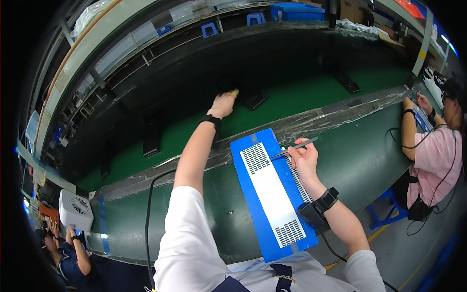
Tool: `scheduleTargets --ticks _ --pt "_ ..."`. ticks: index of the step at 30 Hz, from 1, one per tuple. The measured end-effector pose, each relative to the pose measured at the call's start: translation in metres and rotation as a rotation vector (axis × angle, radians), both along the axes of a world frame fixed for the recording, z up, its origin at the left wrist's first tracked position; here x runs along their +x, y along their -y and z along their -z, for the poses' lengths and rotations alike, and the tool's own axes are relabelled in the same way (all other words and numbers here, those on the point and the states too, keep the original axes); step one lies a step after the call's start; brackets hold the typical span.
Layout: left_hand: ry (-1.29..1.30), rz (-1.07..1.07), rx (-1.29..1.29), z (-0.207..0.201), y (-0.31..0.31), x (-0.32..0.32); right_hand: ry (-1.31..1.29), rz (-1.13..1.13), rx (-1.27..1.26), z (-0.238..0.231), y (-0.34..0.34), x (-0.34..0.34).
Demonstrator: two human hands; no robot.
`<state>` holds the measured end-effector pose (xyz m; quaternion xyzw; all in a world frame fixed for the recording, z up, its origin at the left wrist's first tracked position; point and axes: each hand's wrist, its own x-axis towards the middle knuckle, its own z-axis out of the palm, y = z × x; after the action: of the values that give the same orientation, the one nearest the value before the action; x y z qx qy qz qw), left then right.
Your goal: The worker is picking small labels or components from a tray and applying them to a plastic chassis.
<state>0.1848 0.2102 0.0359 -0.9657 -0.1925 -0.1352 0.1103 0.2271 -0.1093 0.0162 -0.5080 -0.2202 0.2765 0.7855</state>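
Observation:
My left hand [224, 105] reaches far out over the green belt, its fingers curled, with yellow showing at the fingertips. Whatever they close on is lost against the dark background. Just right of it lies a flat black device [254, 101]. My right hand [305, 158] pinches a pair of dark tweezers [307, 142], whose tips are over a white sheet [272, 192] near its upper end. Small black rectangular stickers stand in grids at both ends of that sheet. It lies on a blue board [252, 214], beside a second strip of black stickers [297, 181] partly covered by my right hand.
More black devices lie along the belt [311, 95], one at left [151, 142] and one at right [348, 82]. A white fan [76, 209] stands at the left end of the green table [209, 214]. Co-workers sit at right [438, 151] and lower left [73, 258]. Black cables [148, 219] run past my arms.

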Motion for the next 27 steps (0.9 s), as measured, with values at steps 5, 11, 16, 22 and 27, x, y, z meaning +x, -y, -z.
scheduleTargets --ticks 5,11,16,22,27 --pt "-0.110 0.049 0.259 -0.012 0.024 -0.006 0.021 0.036 0.068 0.004 0.002 0.005" --pt "0.176 0.192 0.121 -0.043 0.119 -0.087 -0.046 0.170 0.043 0.000 0.007 0.023" --pt "0.204 0.175 -0.133 -0.053 0.246 -0.167 -0.038 0.168 0.028 0.007 0.009 0.023" --pt "0.183 0.051 -0.305 -0.017 0.320 -0.199 -0.051 0.177 0.104 0.008 0.008 0.016" --pt "0.232 -0.056 -0.403 -0.035 0.332 -0.209 -0.141 0.082 0.094 -0.017 0.023 -0.004"
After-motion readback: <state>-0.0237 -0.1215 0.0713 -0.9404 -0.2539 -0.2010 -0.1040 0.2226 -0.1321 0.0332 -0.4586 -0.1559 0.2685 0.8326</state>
